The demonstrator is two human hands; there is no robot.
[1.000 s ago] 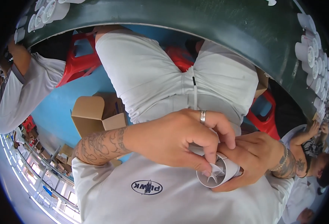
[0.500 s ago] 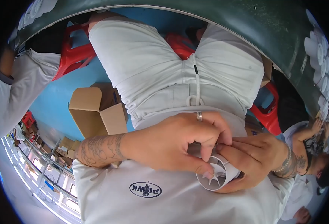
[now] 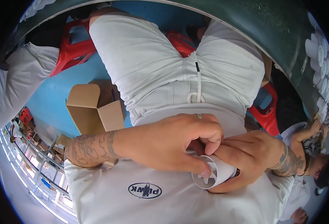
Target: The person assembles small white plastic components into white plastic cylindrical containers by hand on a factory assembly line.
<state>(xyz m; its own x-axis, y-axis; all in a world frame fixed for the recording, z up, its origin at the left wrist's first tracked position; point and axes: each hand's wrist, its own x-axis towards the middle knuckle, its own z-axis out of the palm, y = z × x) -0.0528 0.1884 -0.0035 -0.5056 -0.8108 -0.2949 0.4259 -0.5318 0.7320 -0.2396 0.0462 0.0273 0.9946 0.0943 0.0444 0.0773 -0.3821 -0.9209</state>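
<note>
A short white plastic tube-shaped housing (image 3: 224,168) is held between my hands in front of my shirt. Its round mouth is turned toward the lower left, and small white fan-like blades (image 3: 208,181) show inside. My right hand (image 3: 248,155) is closed round the far side of the housing, with the thumb below it and the fingers over its top. My left hand (image 3: 168,143) comes in from the left with its fingers curled. Its thumb reaches into the mouth beside the blades, while the other fingertips sit at the upper edge, partly hidden.
A dark green table (image 3: 272,28) curves across the top, bearing many stacked white round parts (image 3: 323,71) at its right. An open cardboard box (image 3: 82,108) stands on the blue floor. Red stools (image 3: 73,48) flank me. One person (image 3: 26,71) sits at left, another (image 3: 308,149) at right.
The housing has shifted slightly left and tilted, so its mouth faces more to the left. My left fingers have curled in further, and my right fingers have moved left with the housing.
</note>
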